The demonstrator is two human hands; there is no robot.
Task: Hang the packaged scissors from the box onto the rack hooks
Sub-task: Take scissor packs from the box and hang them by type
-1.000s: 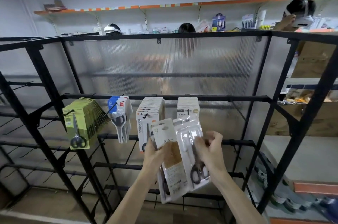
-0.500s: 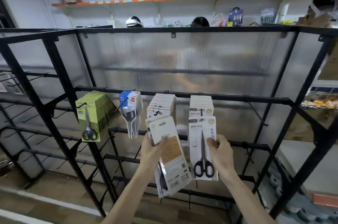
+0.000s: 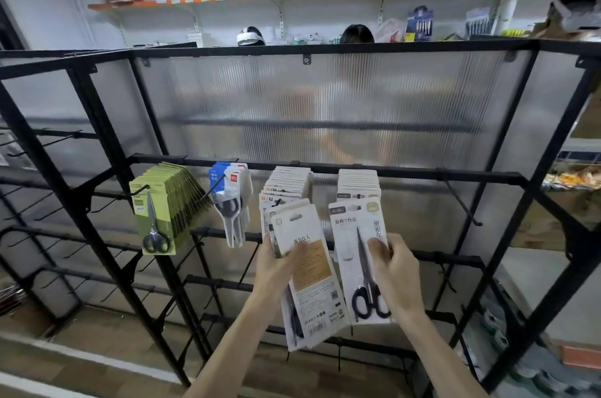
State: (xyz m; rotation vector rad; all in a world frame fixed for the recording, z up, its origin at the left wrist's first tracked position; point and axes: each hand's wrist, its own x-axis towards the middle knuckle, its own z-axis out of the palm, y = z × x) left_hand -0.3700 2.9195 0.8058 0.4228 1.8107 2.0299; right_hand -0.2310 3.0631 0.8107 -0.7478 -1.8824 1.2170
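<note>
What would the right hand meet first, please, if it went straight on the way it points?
Most likely the stack of white packs hanging right behind the scissors pack it holds, though depth is unclear.

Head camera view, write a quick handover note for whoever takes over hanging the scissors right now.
Left grip: holds a stack of white carded scissor packs, backs facing the camera.
Right grip: pinches one white carded pack of black-handled scissors, held up at the rightmost hung white packs; on the hook or not, cannot tell.
Done: four hooks on the black rack rail carry packs.
Left: seat this pack, then hang the stack. Box out of view.
</note>
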